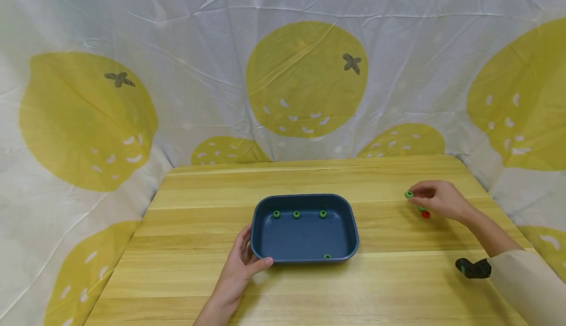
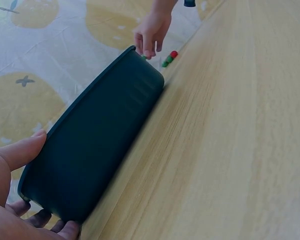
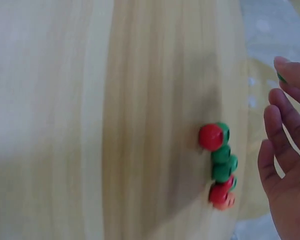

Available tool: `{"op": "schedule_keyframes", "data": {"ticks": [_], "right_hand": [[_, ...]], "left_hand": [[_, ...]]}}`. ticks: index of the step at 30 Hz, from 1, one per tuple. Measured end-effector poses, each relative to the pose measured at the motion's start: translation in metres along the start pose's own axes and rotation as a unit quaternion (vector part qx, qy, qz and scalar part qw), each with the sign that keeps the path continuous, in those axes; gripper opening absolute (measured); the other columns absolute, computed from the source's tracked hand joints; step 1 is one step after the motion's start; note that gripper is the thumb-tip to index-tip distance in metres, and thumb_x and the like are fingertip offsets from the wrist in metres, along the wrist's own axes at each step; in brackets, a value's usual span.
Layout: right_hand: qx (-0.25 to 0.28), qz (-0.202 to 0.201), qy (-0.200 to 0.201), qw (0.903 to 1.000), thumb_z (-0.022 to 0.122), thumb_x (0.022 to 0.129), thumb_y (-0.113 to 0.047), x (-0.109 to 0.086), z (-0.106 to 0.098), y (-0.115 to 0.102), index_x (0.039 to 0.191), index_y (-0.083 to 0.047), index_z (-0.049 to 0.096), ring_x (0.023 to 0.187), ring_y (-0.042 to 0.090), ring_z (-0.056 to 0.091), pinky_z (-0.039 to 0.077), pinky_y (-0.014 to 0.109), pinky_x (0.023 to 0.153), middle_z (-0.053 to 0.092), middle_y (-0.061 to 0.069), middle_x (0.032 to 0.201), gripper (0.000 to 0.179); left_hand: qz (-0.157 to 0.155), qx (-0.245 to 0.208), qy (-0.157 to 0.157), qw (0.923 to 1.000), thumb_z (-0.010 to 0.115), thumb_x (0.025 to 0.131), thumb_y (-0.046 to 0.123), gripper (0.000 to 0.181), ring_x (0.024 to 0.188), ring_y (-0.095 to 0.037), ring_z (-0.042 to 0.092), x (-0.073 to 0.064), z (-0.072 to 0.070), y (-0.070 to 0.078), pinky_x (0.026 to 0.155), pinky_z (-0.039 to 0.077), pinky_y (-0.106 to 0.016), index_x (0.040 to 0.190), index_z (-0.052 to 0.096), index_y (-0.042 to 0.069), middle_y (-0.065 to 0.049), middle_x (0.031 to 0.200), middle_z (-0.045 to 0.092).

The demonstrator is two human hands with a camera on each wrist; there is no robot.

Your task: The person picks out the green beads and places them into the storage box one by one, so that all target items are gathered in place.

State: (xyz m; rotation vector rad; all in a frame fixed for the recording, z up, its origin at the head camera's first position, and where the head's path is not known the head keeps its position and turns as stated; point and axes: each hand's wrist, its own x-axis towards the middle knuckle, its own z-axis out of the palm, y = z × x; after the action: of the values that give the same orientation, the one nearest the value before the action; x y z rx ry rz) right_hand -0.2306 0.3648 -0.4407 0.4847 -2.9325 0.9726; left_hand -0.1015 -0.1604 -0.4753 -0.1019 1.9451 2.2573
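A dark blue rectangular tray (image 1: 302, 240) stands on the table with several small green beads (image 1: 296, 215) inside, most of them along its far side. My left hand (image 1: 236, 264) grips the tray's near left corner, the thumb over the rim; the left wrist view shows the other fingers against the outer wall (image 2: 90, 145). Off to the right, my right hand (image 1: 444, 200) pinches a green bead (image 1: 409, 194) with its hole showing, between thumb and fingertips. Below that hand lies a cluster of red beads (image 3: 211, 137) and green beads (image 3: 221, 171), partly hidden in the head view.
The wooden table (image 1: 199, 252) backs onto a white cloth (image 1: 208, 70) printed with yellow lemons, which hangs on the far side and both flanks. A black device (image 1: 473, 268) shows at the right sleeve's cuff (image 1: 513, 267).
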Motion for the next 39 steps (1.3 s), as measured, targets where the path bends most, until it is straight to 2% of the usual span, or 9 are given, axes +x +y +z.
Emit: {"op": "schedule_keyframes", "data": {"ticks": [9, 17, 28, 39], "right_hand": [[0.008, -0.033, -0.005, 0.9994, 0.077, 0.096, -0.025, 0.018, 0.007, -0.019, 0.109, -0.009, 0.077, 0.086, 0.013, 0.065, 0.057, 0.03, 0.076, 0.071, -0.003, 0.096, 0.02], [0.027, -0.066, -0.005, 0.9975, 0.08, 0.093, -0.018, 0.029, 0.015, -0.032, 0.105, -0.01, 0.077, 0.082, 0.012, 0.064, 0.056, 0.029, 0.075, 0.07, -0.005, 0.092, 0.014], [0.02, -0.071, -0.02, 0.9971, 0.078, 0.095, -0.021, 0.045, 0.02, -0.052, 0.105, -0.012, 0.077, 0.086, 0.016, 0.064, 0.056, 0.034, 0.079, 0.07, -0.005, 0.093, 0.014], [0.018, -0.096, -0.03, 0.9948, 0.081, 0.093, -0.022, 0.064, 0.022, -0.076, 0.105, -0.011, 0.078, 0.084, 0.014, 0.064, 0.056, 0.04, 0.081, 0.07, -0.007, 0.091, 0.017]], "left_hand": [[-0.003, 0.001, 0.005, 1.0, 0.085, 0.085, 0.003, 0.098, 0.155, -0.037, 0.013, 0.001, 0.001, 0.0, 0.122, 0.022, -0.049, 0.163, 0.025, 0.013, -0.011, 0.169, 0.022], [0.0, -0.001, 0.001, 1.0, 0.084, 0.085, 0.003, 0.098, 0.155, -0.037, 0.012, 0.001, 0.001, -0.001, 0.122, 0.02, -0.051, 0.163, 0.025, 0.014, -0.011, 0.169, 0.021], [0.002, -0.001, 0.0, 1.0, 0.084, 0.086, 0.003, 0.097, 0.155, -0.037, 0.013, 0.001, 0.0, -0.003, 0.122, 0.02, -0.051, 0.163, 0.025, 0.014, -0.011, 0.169, 0.021], [0.005, -0.011, -0.002, 0.9999, 0.083, 0.086, 0.001, 0.097, 0.155, -0.034, 0.017, 0.001, 0.0, -0.001, 0.122, 0.02, -0.05, 0.163, 0.025, 0.013, -0.01, 0.168, 0.023]]}}
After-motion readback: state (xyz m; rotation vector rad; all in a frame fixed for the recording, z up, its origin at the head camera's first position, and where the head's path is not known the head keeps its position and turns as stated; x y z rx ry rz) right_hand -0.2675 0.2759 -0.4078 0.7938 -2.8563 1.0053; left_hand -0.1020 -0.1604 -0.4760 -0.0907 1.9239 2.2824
